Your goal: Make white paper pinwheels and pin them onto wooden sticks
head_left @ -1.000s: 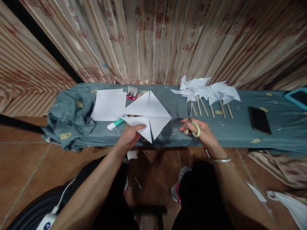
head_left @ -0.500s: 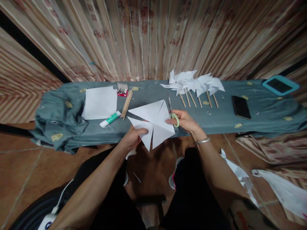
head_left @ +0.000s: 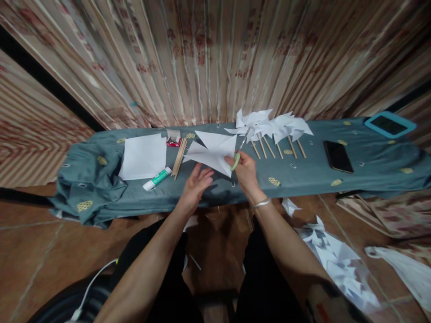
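Note:
A white sheet of paper [head_left: 213,152] with slits cut in from its corners is held up over the bench. My right hand [head_left: 246,174] pinches its right edge and also keeps a pair of scissors [head_left: 236,161] with pale green handles, the blades pointing away from me. Just below the paper's lower left side, my left hand [head_left: 198,186] is open with fingers apart, holding nothing. Thin wooden sticks [head_left: 179,158] lie beyond it, and a glue stick [head_left: 157,178] is to its left.
On the cloth-covered bench [head_left: 215,197] are a stack of white paper [head_left: 143,157], a small red box [head_left: 173,139], several paper pinwheels on sticks [head_left: 274,125], a black phone [head_left: 338,156] and a blue-framed tablet [head_left: 390,124]. Folded paper pieces [head_left: 340,260] lie on the floor at right.
My left hand has let go of the paper and opened. The paper has turned in my right hand, which has moved left with the scissors.

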A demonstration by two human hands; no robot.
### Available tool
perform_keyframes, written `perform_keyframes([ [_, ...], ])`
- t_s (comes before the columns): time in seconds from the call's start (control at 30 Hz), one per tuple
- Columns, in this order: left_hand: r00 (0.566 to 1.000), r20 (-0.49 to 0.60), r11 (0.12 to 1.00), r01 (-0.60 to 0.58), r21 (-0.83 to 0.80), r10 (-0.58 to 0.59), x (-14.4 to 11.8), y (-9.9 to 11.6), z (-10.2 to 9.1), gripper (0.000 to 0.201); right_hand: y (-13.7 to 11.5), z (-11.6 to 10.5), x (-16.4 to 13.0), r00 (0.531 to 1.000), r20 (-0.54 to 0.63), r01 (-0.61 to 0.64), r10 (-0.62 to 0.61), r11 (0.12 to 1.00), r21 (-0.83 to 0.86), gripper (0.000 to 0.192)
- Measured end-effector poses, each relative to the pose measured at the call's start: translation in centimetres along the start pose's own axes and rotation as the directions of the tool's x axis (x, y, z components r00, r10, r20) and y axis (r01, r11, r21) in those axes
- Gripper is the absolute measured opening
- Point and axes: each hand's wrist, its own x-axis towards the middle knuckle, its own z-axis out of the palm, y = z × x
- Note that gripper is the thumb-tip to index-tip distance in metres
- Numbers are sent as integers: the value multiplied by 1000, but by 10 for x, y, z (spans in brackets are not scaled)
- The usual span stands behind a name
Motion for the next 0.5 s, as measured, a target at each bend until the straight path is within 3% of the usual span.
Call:
perform_keyframes([
  [0.13,992,-43,992,-123,-2,123,11,-6,13,52,7,13,-10,996,77,43,-39,997,-57,49],
  [0.27,953,-248,983,-182,-6,175,26,-15,13,48,13,9,-13,992,125,31,-13,989,-142,47],
  [0.37,910,-362,979,-185,84,203,39,-23,5,48,11,0,-14,987,161,14,18,980,-200,45],
  [0.5,867,-376,934,-237,269,328,55,-22,-5,43,-2,-16,-22,955,268,-54,129,961,-272,45],
])
